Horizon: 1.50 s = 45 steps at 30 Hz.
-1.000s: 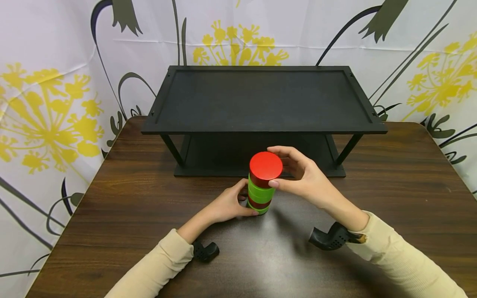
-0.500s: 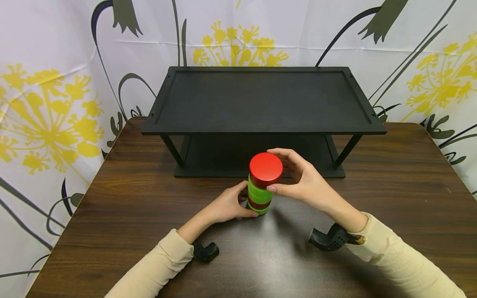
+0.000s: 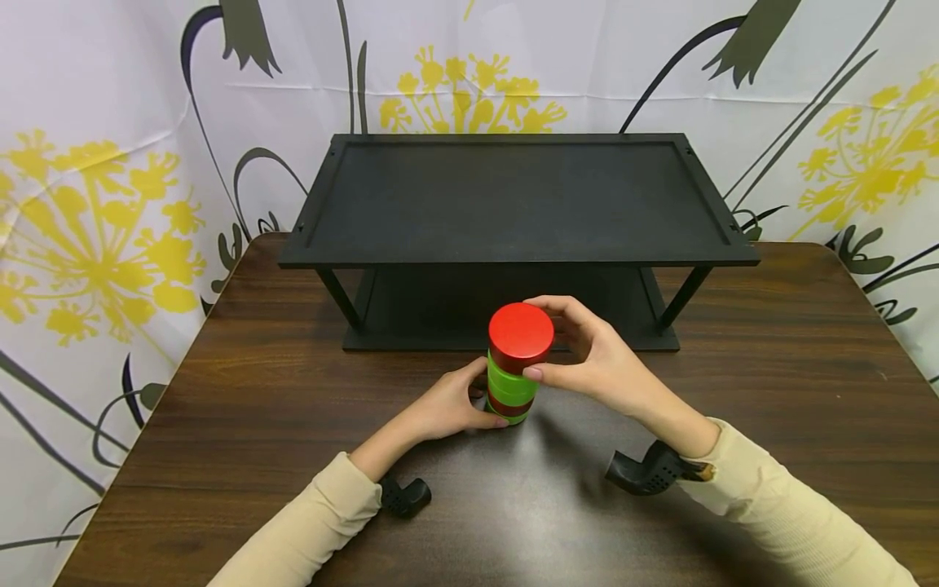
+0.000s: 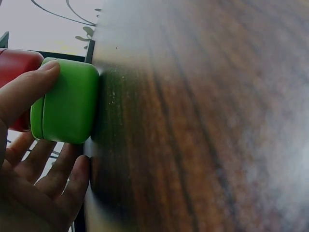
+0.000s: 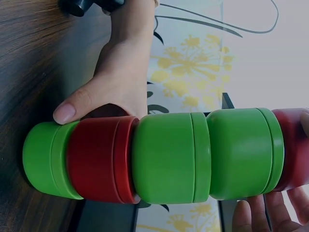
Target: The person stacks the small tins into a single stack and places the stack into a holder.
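Note:
Several small lidded jars, red and green, stand stacked upright in one column on the table. From the bottom, the right wrist view has a green jar (image 5: pixel 38 157), a red jar (image 5: pixel 94 159), two green ones and a red top jar (image 3: pixel 522 330). My left hand (image 3: pixel 449 403) holds the column low down, its thumb on the bottom green jar near the lid seam and its fingers round the far side. Up at the top, my right hand (image 3: pixel 605 363) grips the red top jar between thumb and fingers. That jar sits on the green one under it.
Behind the stack stands a black two-level shelf (image 3: pixel 499 204) on the brown wood table (image 3: pixel 279 424). A white cloth with yellow flowers (image 3: pixel 103 244) hangs at the back. Black wrist-worn camera mounts (image 3: pixel 645 471) stick out below both sleeves.
My right hand has slid slightly down, its thumb now lower on the red top jar. The left hand and the column have stayed nearly still.

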Each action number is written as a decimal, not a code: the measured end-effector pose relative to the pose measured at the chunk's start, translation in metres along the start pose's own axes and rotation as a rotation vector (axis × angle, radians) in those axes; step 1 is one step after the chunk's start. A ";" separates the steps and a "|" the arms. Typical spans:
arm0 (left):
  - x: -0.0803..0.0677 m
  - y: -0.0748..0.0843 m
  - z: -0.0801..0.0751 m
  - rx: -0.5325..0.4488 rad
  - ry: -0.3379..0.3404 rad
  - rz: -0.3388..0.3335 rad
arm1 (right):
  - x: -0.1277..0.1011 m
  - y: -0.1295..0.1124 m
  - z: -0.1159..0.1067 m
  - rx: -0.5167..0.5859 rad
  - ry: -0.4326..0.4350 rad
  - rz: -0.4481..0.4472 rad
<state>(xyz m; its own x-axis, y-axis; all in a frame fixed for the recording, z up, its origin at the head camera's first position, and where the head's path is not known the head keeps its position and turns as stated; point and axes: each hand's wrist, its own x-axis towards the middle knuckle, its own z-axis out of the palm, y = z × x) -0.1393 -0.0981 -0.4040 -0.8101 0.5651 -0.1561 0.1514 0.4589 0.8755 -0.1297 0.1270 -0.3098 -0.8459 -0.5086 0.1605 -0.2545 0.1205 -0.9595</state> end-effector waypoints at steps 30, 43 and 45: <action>0.002 0.000 0.003 0.066 0.026 0.005 | 0.002 0.004 -0.001 -0.027 0.014 -0.006; 0.001 0.003 -0.002 0.052 0.026 0.018 | 0.004 -0.003 -0.004 -0.029 0.018 -0.012; 0.000 0.004 -0.004 0.041 0.021 0.018 | 0.004 -0.005 -0.006 -0.024 0.018 -0.018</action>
<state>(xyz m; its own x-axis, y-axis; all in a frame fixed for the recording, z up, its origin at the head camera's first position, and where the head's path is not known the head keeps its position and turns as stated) -0.1415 -0.0991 -0.3985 -0.8190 0.5587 -0.1306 0.1885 0.4771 0.8584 -0.1347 0.1289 -0.3030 -0.8492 -0.4957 0.1819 -0.2809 0.1324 -0.9506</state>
